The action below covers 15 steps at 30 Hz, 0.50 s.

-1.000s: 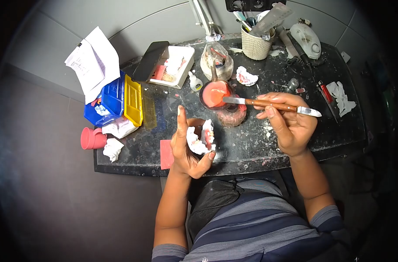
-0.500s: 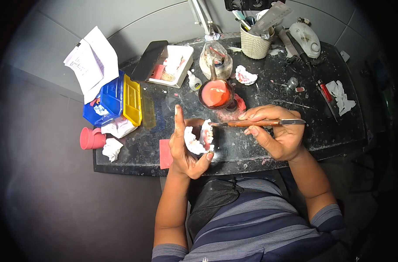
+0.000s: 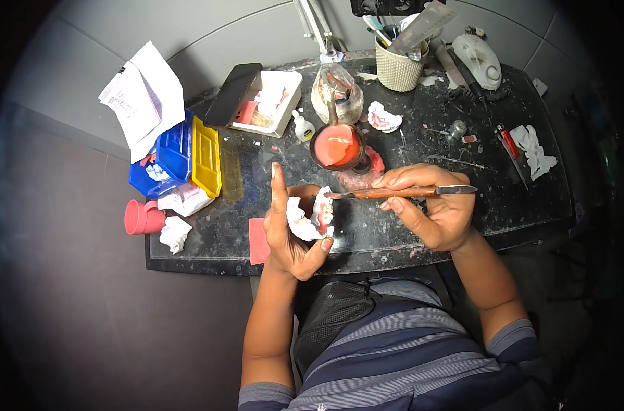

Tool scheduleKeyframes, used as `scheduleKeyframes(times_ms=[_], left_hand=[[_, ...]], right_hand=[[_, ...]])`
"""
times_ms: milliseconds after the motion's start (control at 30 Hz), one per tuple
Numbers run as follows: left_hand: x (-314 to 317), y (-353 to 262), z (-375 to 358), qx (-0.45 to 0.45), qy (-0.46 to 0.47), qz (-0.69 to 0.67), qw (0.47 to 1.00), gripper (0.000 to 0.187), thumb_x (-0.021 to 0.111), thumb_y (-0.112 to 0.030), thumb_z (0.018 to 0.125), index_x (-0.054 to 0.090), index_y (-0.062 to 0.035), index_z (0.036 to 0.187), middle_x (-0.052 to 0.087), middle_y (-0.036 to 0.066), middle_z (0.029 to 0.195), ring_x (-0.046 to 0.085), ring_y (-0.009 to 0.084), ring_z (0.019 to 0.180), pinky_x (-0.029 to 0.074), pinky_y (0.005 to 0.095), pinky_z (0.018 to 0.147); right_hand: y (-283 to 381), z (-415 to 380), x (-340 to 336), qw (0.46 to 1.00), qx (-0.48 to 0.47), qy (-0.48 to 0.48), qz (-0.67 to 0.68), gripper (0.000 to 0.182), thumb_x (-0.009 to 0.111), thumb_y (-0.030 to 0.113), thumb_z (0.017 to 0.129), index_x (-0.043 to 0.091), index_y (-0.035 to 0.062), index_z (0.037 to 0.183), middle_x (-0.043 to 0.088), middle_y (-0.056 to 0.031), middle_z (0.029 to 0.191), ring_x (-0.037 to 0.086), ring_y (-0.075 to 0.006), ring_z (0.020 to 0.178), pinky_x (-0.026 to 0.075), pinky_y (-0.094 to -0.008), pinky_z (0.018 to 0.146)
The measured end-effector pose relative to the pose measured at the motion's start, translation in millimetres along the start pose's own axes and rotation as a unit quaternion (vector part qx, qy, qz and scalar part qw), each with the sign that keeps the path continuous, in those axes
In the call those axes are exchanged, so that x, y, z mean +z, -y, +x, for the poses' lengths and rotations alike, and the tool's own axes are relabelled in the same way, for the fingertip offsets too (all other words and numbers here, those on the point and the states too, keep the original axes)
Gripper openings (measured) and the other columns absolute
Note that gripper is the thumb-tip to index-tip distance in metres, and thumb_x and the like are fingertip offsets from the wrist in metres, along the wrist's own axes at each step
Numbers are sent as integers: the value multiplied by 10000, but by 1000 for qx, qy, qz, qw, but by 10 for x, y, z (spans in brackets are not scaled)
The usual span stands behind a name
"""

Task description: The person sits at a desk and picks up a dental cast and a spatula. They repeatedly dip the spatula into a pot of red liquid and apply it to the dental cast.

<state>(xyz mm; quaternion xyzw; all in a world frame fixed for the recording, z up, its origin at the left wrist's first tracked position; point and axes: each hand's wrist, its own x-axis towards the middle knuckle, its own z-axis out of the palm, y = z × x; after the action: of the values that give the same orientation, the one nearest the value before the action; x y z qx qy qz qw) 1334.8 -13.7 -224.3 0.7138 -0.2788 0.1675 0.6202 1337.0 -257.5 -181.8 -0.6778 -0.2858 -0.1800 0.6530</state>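
The left hand [image 3: 289, 229] grips a white plaster dental cast with pink gums [image 3: 312, 218], just in front of the pink wax bowl [image 3: 337, 146]. The right hand [image 3: 432, 205] pinches a wooden-handled metal spatula [image 3: 401, 192] lying crosswise, its tip touching the cast's right side.

White-and-pink dental cast [image 3: 310, 218], brown-handled spatula [image 3: 401, 192], blue and yellow bins [image 3: 182, 159], grey-striped shirt [image 3: 408, 356].

Dental workshop, plaster casts [image 3: 384, 117], wax bowl [image 3: 337, 147], stained bench [image 3: 394, 226]
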Motion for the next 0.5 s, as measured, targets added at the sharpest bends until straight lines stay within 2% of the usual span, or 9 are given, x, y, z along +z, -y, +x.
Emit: scheduleKeyframes(times_ms=[167, 233, 300, 333, 367, 500], left_hand=[[6, -13, 1, 0, 4, -4, 1000, 1222, 777, -451, 829, -49, 72, 1561, 634, 172, 1097, 622, 156, 771, 509, 275, 704], [20, -12, 5, -10, -3, -12, 1000, 1222, 775, -456, 831, -49, 73, 1561, 635, 171, 1095, 620, 154, 771, 507, 274, 702], [24, 15, 21, 37, -28, 6, 999, 1051, 700, -263, 788, 87, 182, 1517, 676, 219, 971, 631, 205, 694, 521, 313, 677], [20, 14, 20, 36, -29, 6, 999, 1051, 700, -263, 788, 87, 182, 1517, 676, 219, 971, 631, 205, 694, 521, 313, 677], [14, 8, 21, 36, -27, 7, 999, 1052, 699, -258, 783, 87, 182, 1517, 674, 218, 971, 621, 198, 684, 515, 309, 668], [10, 14, 59, 66, -19, 16, 998, 1053, 696, -239, 766, 89, 180, 1518, 672, 219, 966, 606, 182, 665, 505, 301, 649]], right_hand=[[-27, -2, -14, 1000, -5, -6, 3, 157, 694, -23, 837, 673, -40, 992, 739, -166, 979, 739, -206, 874, 579, -314, 799], [-41, -8, -71, 1000, -14, 7, 17, 188, 659, -53, 855, 641, -57, 1042, 722, -190, 1018, 728, -219, 915, 585, -322, 810], [-21, 12, -58, 995, -8, -54, 89, 219, 615, -77, 889, 590, -79, 1107, 693, -221, 1068, 713, -236, 959, 592, -322, 813], [-23, 17, -95, 994, 9, -69, 89, 237, 586, -83, 919, 549, -91, 1152, 671, -238, 1100, 703, -242, 977, 594, -313, 815], [-27, 28, -108, 994, 18, -90, 57, 195, 586, -59, 938, 566, -89, 1130, 676, -230, 1096, 703, -222, 960, 591, -309, 812], [-86, 28, -94, 995, 40, -84, 28, 167, 576, -53, 949, 576, -96, 1111, 679, -226, 1080, 706, -225, 952, 598, -308, 803]])
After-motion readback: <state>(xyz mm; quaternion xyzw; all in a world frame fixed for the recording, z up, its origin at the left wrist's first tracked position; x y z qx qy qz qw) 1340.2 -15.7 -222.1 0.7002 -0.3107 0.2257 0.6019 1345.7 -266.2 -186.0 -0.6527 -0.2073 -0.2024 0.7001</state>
